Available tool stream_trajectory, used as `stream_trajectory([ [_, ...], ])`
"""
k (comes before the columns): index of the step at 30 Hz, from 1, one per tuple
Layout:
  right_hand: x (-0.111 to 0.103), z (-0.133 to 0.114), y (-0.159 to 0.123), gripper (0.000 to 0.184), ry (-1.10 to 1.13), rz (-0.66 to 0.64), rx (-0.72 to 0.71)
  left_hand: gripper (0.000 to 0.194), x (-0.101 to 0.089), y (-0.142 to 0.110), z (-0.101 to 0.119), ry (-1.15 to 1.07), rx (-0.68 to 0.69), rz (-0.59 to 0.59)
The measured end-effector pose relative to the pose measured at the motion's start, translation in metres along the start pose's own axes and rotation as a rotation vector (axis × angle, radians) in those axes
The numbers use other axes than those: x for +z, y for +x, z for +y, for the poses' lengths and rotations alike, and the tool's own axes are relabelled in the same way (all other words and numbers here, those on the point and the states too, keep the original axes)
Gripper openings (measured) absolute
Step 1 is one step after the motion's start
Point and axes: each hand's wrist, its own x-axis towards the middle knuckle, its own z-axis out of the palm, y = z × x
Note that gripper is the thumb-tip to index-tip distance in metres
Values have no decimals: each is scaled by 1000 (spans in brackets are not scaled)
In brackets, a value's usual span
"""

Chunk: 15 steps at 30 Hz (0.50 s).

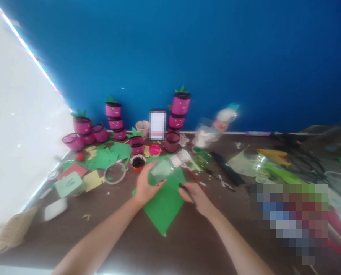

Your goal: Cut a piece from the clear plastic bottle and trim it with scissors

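Observation:
My left hand [146, 185] is closed around a clear plastic cup-like piece [162, 170], which looks like a cut bottle part lying tilted. My right hand [197, 198] grips a slim dark-handled tool [187, 191], blurred so its kind is unclear, just to the right of the plastic piece. Under both hands lies a green sheet [162, 214], one corner pointing toward me. A whitish roll-like object [182, 157] is just beyond the plastic. Left of it stands a small orange pot [138, 163] with dark contents, near a pink-filled small cup [155, 150].
Magenta cups with faces and green leaf tops stand in stacks [179, 109] along the blue wall [170, 57]. Green scraps [104, 156] and a tape ring [114, 173] are at left. At right lie a black strip [227, 168], scissors [224, 184] and clutter. A bottle [225, 117] leans behind.

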Motion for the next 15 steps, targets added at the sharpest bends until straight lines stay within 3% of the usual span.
stream_trajectory([
  [6, -4, -8, -2, 58, -78, -14, -35, 56, -1, 1, 0, 4, 27, -20],
  [15, -4, -2, -3, 48, -114, 4, 39, 57, -2, 3, 2, -82, -36, -30],
])
